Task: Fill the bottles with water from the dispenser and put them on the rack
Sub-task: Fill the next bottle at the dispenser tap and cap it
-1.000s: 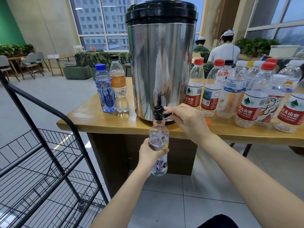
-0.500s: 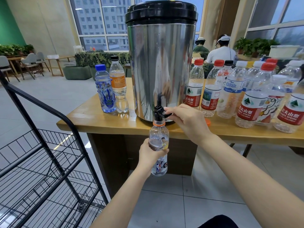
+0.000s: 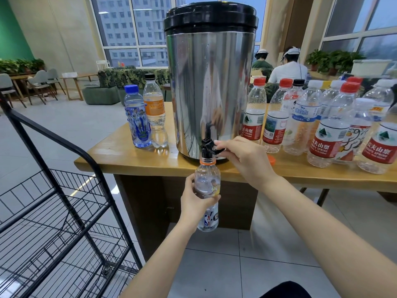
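A tall steel dispenser [image 3: 211,82] with a black lid stands on the wooden table [image 3: 133,160]. Its black tap [image 3: 207,148] sticks out over the table's front edge. My right hand [image 3: 242,158] pinches the tap lever. My left hand [image 3: 196,201] grips a small clear bottle [image 3: 208,186] with an orange neck ring, held upright with its mouth right under the spout. Water fills much of that bottle. A black wire rack [image 3: 53,211] stands at the lower left.
Two capped bottles [image 3: 146,117] stand left of the dispenser. Several capped bottles [image 3: 322,123], mostly red-labelled, crowd the table's right side. An orange cap [image 3: 271,161] lies behind my right wrist. Two people sit behind the table. Chairs and tables fill the far left.
Both hands stay where they were, one on the bottle and one on the tap lever. A person in the background has shifted slightly.
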Demonstrator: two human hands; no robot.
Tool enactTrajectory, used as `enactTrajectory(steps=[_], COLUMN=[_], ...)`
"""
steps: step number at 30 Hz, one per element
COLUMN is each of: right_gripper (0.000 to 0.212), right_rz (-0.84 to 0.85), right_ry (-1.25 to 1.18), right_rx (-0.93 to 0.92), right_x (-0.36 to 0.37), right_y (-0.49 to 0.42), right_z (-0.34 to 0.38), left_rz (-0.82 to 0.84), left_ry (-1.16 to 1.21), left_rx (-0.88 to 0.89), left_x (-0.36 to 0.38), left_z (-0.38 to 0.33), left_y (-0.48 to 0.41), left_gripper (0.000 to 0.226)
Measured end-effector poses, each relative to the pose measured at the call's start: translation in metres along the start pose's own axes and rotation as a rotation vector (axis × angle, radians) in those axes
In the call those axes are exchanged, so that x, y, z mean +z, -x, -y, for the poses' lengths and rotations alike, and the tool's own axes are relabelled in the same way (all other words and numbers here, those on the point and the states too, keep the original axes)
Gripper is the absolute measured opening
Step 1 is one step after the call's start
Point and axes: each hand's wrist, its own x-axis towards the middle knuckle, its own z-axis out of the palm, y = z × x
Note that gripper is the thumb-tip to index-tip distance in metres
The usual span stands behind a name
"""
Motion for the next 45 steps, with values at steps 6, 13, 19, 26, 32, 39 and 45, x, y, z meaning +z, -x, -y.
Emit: enactTrajectory(steps=[6, 13, 19, 26, 32, 39, 45], right_gripper=[0.035, 0.034, 0.032, 0.024, 0.027, 0.024, 0.025], right_rz=[0.003, 0.011, -0.015, -0.037, -0.053, -0.044, -0.011], right_ry=[0.000, 0.000, 0.015, 0.138, 0.236, 0.253, 0.277], right_rx=[0.002, 0.005, -0.010, -0.027, -0.007, -0.023, -0.081], right_x=[0.000, -0.001, 0.000, 0.003, 0.004, 0.001, -0.002], right_y=[0.000, 0.000, 0.001, 0.002, 0.002, 0.001, -0.003], right_z=[0.000, 0.000, 0.003, 0.004, 0.009, 0.010, 0.007], left_rz=[0.004, -0.005, -0.011, -0.021, -0.021, -0.022, -0.027], left_ry=[0.005, 0.002, 0.003, -0.020, -0.014, -0.010, -0.014], left_rx=[0.031, 0.034, 0.040, 0.038, 0.036, 0.032, 0.028], left_x=[0.000, 0.001, 0.001, 0.001, 0.000, 0.002, 0.003], left_z=[0.000, 0.003, 0.000, 0.001, 0.001, 0.000, 0.002], left_y=[0.000, -0.001, 0.001, 0.000, 0.000, 0.000, 0.000], left_gripper=[0.080, 0.082, 0.082, 0.082, 0.082, 0.082, 0.083])
